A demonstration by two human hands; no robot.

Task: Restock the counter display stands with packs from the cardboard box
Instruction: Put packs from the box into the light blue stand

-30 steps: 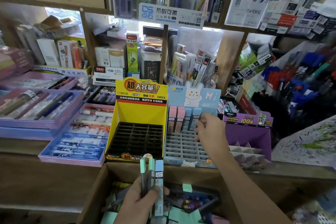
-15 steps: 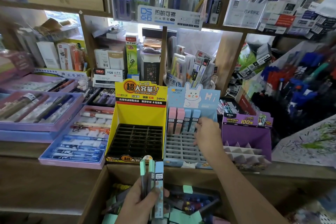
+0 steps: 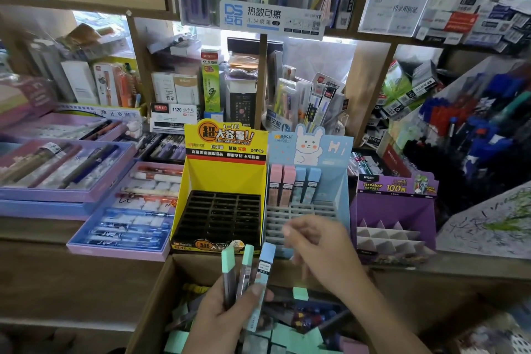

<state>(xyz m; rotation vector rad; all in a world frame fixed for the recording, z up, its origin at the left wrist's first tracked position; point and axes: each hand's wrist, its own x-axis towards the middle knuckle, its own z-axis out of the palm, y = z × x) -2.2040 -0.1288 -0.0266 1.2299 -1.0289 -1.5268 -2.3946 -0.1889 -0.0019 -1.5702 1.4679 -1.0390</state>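
The left hand (image 3: 227,313) sits at bottom centre of the frame. It grips three upright packs (image 3: 265,264), with the thumb laid across their front. The right hand (image 3: 319,247) hangs just right of centre, blurred, its fingers loosely bent with nothing visible in them. Its bare forearm runs off toward the lower right corner.

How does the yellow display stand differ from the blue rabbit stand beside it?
The yellow display stand has a black slot grid with no packs showing; the blue rabbit stand has a grey grid with four packs upright in its back row, two pink, two blue. The yellow stand's header carries bold print; the blue stand's shows a white rabbit. Both stand side by side, most slots unfilled.
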